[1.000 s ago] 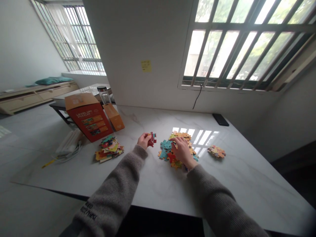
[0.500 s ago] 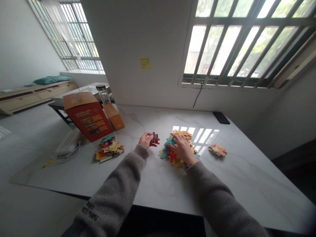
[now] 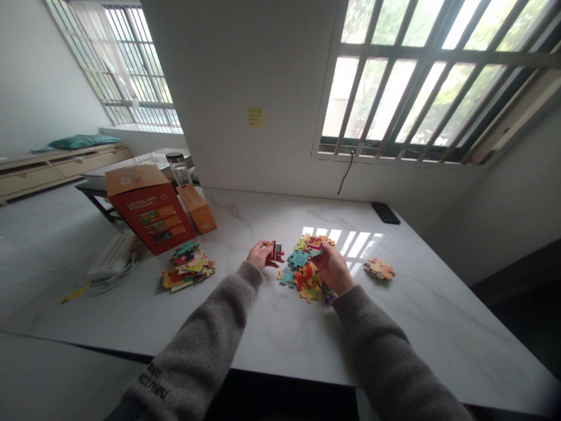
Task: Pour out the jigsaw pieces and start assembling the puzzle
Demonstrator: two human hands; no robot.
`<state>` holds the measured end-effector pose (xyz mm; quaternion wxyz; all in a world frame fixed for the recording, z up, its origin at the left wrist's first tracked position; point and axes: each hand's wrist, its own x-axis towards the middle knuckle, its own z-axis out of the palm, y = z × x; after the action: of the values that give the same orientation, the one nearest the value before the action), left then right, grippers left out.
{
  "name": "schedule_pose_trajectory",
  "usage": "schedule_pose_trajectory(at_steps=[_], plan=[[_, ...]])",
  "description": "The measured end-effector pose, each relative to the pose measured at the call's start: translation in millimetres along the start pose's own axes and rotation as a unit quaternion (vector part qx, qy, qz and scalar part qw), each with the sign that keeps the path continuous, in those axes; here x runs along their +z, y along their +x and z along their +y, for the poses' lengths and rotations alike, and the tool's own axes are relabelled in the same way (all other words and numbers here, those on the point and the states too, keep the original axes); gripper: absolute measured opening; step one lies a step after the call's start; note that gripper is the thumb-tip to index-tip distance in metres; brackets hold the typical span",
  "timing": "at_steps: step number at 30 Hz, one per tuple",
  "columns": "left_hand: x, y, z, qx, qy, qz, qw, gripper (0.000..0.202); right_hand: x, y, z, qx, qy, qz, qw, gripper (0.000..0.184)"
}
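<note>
Veined white tabletop (image 3: 263, 345) carries a jigsaw heap (image 3: 302, 275) between its near and far edges, the left hand (image 3: 260, 255) beside it pinching red jigsaw pieces (image 3: 276, 251) and the right hand (image 3: 333, 269) above it closed on a teal piece (image 3: 316, 253), which a loosened grip could drop.

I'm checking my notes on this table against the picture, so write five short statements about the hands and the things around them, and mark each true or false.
1. The left hand holds a puzzle piece. True.
2. The right hand rests on the red box. False: it is at the middle pile.
3. A small pile of pieces lies to the right of the right hand. True.
4. The yellow note is stuck to the red box. False: it is on the wall.
5. The orange carton stands beside the red box. True.
</note>
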<state>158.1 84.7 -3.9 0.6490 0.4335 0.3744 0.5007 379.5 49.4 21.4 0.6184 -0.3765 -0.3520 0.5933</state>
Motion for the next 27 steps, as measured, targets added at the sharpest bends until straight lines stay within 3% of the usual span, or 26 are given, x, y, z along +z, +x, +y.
schedule_pose_trajectory(at_steps=[8,15,18,22,27], plan=[[6.8,-3,0,-0.046,-0.003,-0.020,0.999,0.027,9,-6,8,-0.046,-0.018,0.012,0.999,0.025],[4.8,-4,-1,-0.028,0.050,-0.015,0.998,0.040,14,-15,3,-0.046,-0.056,-0.032,0.997,0.051],[5.6,-7,-6,-0.005,0.092,-0.024,0.995,0.042,16,-16,7,-0.071,-0.117,-0.046,0.990,0.043],[9.2,-9,-13,0.028,0.142,-0.037,0.989,0.024,19,-16,14,-0.125,-0.221,-0.042,0.966,0.033],[14.4,-14,-14,0.046,0.144,-0.092,0.984,0.032,26,-21,21,-0.138,-0.260,-0.076,0.953,0.027]])
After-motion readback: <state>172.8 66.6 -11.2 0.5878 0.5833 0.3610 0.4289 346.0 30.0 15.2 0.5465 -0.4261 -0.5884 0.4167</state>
